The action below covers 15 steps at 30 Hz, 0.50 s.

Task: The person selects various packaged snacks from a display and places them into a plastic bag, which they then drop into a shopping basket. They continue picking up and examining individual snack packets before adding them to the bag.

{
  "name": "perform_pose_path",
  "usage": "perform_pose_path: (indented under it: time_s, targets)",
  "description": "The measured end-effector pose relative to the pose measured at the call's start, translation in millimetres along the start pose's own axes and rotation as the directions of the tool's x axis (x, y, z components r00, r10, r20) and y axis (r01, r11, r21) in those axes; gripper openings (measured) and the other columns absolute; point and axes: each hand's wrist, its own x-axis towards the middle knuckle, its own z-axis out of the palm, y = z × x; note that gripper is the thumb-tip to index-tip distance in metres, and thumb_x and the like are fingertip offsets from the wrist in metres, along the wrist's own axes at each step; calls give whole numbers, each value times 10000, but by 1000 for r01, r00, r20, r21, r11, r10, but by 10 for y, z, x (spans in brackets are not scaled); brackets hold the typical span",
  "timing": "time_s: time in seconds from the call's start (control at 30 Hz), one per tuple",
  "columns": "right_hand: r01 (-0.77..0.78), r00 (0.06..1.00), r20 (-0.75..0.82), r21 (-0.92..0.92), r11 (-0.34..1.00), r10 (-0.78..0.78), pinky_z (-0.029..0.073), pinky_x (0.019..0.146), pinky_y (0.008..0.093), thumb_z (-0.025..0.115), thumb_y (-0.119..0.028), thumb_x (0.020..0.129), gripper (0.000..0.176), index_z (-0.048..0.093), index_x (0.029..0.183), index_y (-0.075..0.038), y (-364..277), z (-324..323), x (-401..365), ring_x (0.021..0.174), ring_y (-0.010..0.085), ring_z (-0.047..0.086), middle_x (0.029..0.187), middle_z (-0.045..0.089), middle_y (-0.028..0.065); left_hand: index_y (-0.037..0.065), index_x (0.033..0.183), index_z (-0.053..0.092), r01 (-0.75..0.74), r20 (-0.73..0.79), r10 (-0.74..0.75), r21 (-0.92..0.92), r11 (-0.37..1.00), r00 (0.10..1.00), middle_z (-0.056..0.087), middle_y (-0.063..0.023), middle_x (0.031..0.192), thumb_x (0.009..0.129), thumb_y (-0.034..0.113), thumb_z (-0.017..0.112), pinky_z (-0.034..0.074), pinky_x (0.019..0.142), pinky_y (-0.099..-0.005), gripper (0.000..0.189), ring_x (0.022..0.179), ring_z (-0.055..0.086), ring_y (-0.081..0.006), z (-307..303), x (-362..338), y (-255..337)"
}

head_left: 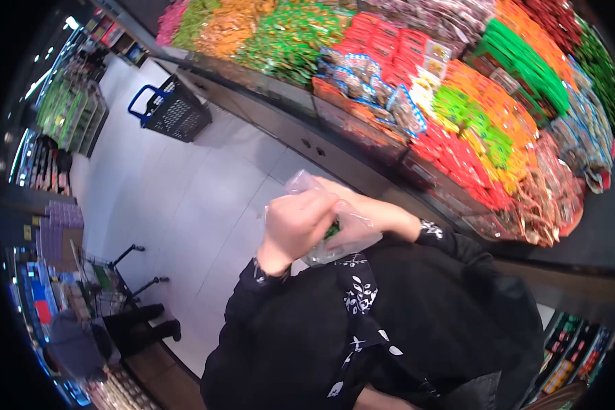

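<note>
In front of my body I hold a clear plastic bag [355,236] with a small amount of something green showing inside it. My left hand [295,222] is closed in a fist on the gathered top of the bag. Beside it, my right hand [369,210] grips the bag's neck from the other side, its fingers partly hidden behind my left hand and the plastic. Both hands meet at the bag's upper part. What the green contents are, I cannot make out.
A sloped display [417,164] of brightly wrapped packets runs along the right. A dark shopping basket [181,113] with a blue handle stands on the tiled floor [191,191]. At lower left are a shopping cart [102,287] and another person [82,345].
</note>
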Motion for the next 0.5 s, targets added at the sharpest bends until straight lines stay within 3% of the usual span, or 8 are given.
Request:
perform_pose_path:
  time_s: [0.07,0.23,0.27,0.3,0.33,0.4,0.47,0.5]
  targets:
    - [-231,968,205,503,833,145,440,863,354,730,-213,688,552,516,1139,23,212,46,221,1089,285,529,1185,531,211,108,832,649,-2,7,1,137,991,1000,579,-39,650,678,76,669,446,481,-295,158,537,578,-209,-14,127,-114]
    - [-168,978,-16,546,821,210,460,740,320,597,-131,822,184,586,961,-11,590,-98,627,846,157,555,905,602,66,61,827,665,83,-290,7,298,951,957,619,-42,664,621,92,730,469,511,-290,219,551,598,-200,-490,444,-256]
    - [-112,977,-86,569,815,194,456,739,314,569,-120,846,143,592,941,-15,652,-149,680,826,143,542,873,595,47,26,765,659,103,-442,91,395,913,892,609,-40,632,616,109,753,469,511,-300,194,535,585,-200,-642,477,-282]
    - [28,979,-180,583,812,96,445,725,289,529,-139,885,151,582,945,-11,826,-115,733,806,131,536,851,582,46,-19,895,640,213,-669,61,320,923,741,623,-55,654,723,197,711,470,539,-298,285,542,581,-188,-685,214,-439]
    - [-58,976,-134,608,792,174,442,755,300,510,-140,868,180,565,982,-12,832,-167,800,853,145,538,892,575,62,-51,1063,571,29,-874,11,28,999,486,633,-80,684,795,327,652,474,606,-276,470,574,585,-174,-732,278,-425]
    - [-223,945,-42,642,734,324,436,814,322,473,-143,834,262,531,1054,-13,805,-273,921,948,174,541,973,559,94,-66,1258,417,7,-739,-150,-194,981,657,622,-148,901,784,457,644,439,791,-320,742,815,584,-217,-893,74,-703]
    - [-284,949,85,648,707,303,422,880,318,493,-137,841,344,486,1159,-5,968,-242,996,1001,174,534,1037,552,70,-58,1310,370,216,-498,-374,-347,913,782,583,-188,1090,730,467,700,401,906,-371,849,1015,558,-276,-902,145,-959]
    - [-275,959,111,595,755,261,419,891,315,504,-133,840,354,479,1169,-4,989,-306,1073,1012,170,530,1042,550,66,-35,1345,329,370,-276,-416,-204,906,867,491,-199,1217,688,465,732,338,971,-401,918,1143,458,-305,-808,44,-1137]
